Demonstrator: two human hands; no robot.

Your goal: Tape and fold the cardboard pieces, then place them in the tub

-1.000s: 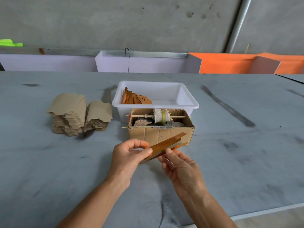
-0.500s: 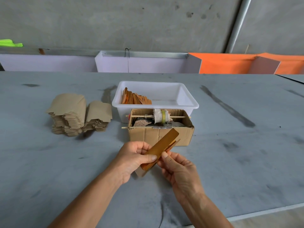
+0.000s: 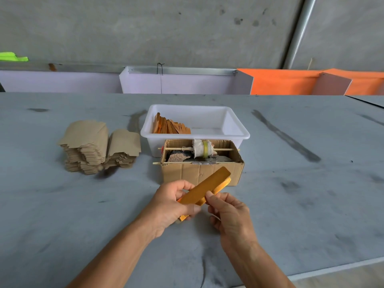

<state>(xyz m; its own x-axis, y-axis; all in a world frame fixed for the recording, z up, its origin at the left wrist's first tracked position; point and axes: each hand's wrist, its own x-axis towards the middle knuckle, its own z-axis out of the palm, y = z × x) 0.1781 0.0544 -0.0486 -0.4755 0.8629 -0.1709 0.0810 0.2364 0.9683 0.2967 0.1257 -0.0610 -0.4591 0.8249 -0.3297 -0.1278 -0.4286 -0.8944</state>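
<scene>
While the left hand [image 3: 172, 204] clamps the folded strip [image 3: 204, 189] at centre frame, the right hand [image 3: 226, 210] pinches its edge, seemingly to press the fold flat before the tub [image 3: 236, 132].

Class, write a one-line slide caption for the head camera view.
Both hands hold a folded gold cardboard piece before a white tub.

We see a folded gold-orange cardboard piece [image 3: 204, 189], flat and long, tilted up to the right, held above the tabletop. White tub [image 3: 236, 133] behind, upright, folded orange pieces [image 3: 170, 127] leaning at its left end. Flat brown blanks [image 3: 97, 146] stacked to the left.
</scene>
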